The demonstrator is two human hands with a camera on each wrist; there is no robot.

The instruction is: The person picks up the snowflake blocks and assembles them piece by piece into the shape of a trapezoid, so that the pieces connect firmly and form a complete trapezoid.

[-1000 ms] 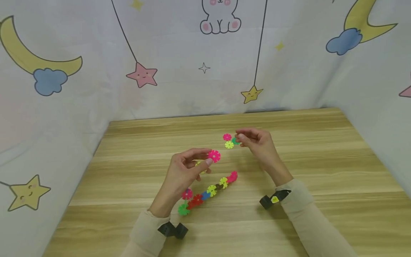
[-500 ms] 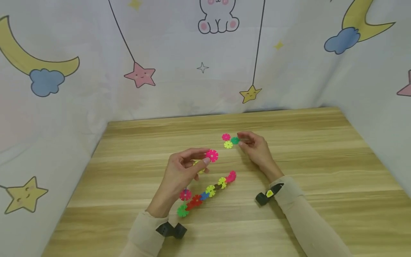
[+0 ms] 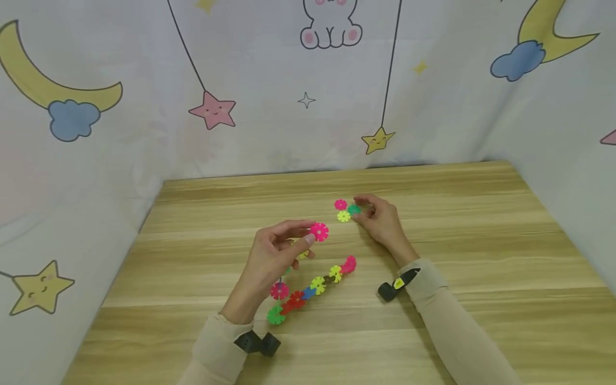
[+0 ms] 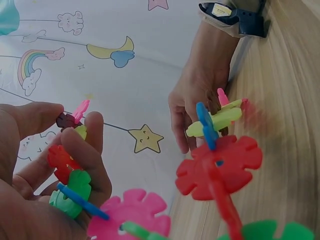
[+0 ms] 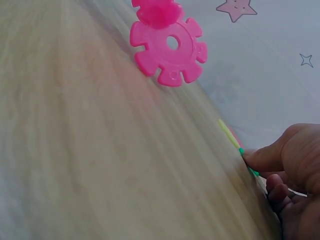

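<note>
Holding a small bunch of joined plastic discs above the wooden table (image 3: 202,214), the left hand (image 3: 274,256) has its thumb and fingers curled round them, with a pink disc (image 3: 320,231) standing out past the fingertips toward the right. The left wrist view shows red, green and blue discs tucked in that same grip. Just below and to the right of this hand, a chain of linked discs (image 3: 313,286) lies flat on the table, its long axis running on a slant from a green disc near the left wrist up to a pink one at the far right end.

Further right and farther from the person, three loose discs sit close together: a pink one (image 3: 340,204), a yellow one (image 3: 344,216) and a green disc (image 3: 354,209). The right hand (image 3: 382,222) lies just to the right of them, and its fingertips pinch the edge of the green disc, which the right wrist view shows edge-on against the tabletop. So the loose trio lies directly left of the right hand, which is the nearer hand to it, while the held bunch is well apart to the left.
</note>
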